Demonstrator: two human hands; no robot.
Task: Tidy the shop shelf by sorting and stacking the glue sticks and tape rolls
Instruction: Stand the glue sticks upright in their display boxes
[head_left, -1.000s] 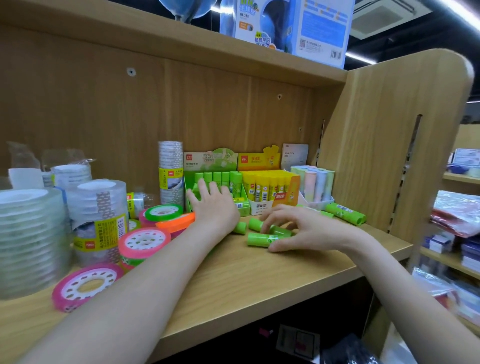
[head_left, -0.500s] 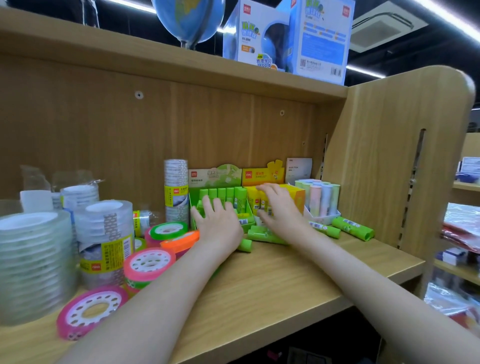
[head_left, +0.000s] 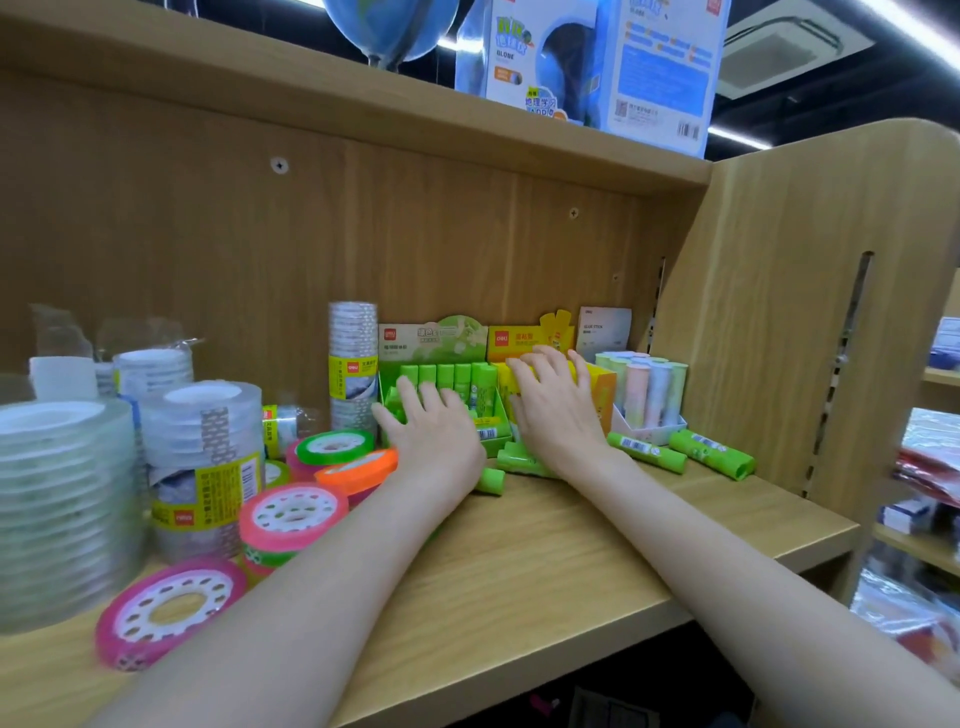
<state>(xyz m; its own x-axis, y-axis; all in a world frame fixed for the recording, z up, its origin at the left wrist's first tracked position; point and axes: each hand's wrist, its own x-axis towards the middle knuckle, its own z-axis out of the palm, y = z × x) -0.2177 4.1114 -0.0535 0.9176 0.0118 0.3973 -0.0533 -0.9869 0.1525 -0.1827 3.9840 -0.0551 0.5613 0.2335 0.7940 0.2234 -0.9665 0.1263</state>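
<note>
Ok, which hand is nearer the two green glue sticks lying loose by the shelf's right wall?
Right. The right hand rests on the yellow display box, just left of the loose sticks. The left hand lies farther left, on the green display box.

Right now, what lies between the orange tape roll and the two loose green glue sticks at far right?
In the head view, both hands: left hand on the green box, right hand on the yellow box.

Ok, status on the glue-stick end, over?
Left hand flat on green display box. Right hand flat on yellow display box. Loose green glue sticks lie unsorted on wooden shelf.
</note>
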